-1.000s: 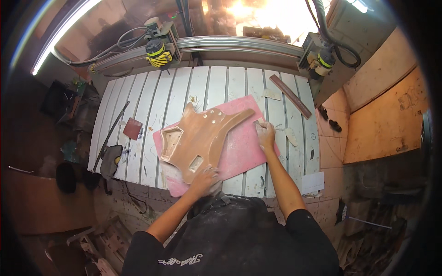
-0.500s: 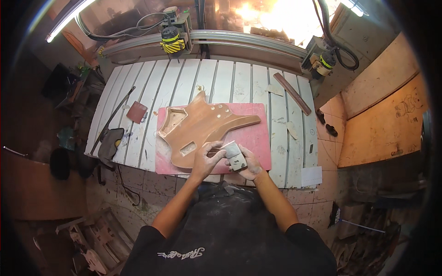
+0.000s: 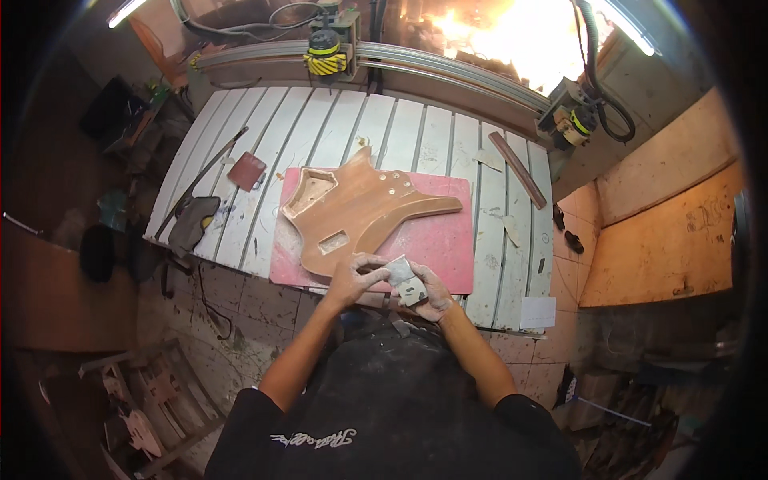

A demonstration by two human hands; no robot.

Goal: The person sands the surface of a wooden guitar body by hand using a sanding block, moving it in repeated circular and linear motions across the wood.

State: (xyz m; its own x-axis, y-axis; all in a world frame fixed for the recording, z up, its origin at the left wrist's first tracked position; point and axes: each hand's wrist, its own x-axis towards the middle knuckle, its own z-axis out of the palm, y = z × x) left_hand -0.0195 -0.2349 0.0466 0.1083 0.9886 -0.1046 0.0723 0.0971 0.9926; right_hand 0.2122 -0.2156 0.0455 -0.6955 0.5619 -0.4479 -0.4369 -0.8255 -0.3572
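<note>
A brown wooden electric guitar body [image 3: 364, 204] lies flat on a pink board [image 3: 436, 264], its neck pocket-like cutouts and several round holes facing up. Just in front of it, over the near edge, my dusty right hand [image 3: 436, 300] is closed around a small sanding block [image 3: 412, 291], pale with dark patches. A light grey piece of sandpaper [image 3: 399, 270] lies against the block's upper part. My left hand [image 3: 354, 282] is closed, with thumb and fingers pinching at the sandpaper's left edge; its fingertips are partly hidden.
The board rests on a white slatted table [image 3: 384, 120]. On it are a reddish-brown square sheet [image 3: 246, 171], a grey tool with a long dark bar [image 3: 194, 224], a brown wooden strip [image 3: 518, 170] and white paper [image 3: 538, 313]. Behind runs a metal rail [image 3: 448, 68] carrying machine heads.
The view has shifted, so the table and guitar body sit slightly higher in it. Both hands stay together at the block, which is now lower relative to the guitar body.
</note>
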